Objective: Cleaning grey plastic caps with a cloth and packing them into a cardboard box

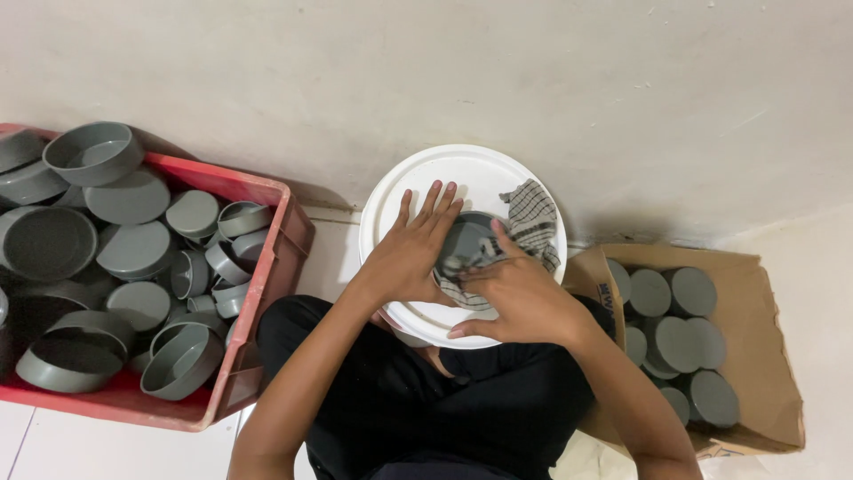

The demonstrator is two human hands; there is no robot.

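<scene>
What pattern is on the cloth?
The cloth is checked, dark lines on pale grey, seen in the head view.

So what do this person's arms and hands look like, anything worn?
Both forearms are bare, with no sleeves in view. The left hand and right hand wear no gloves, and no rings, watch or bands show. Nails look short and unpainted.

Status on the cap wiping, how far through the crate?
Done: grey caps stacked in the cardboard box. In hand: left hand steadies one grey cap on the white bucket lid; right hand presses the checked cloth to it. Left: red crate looks quite full.
</scene>
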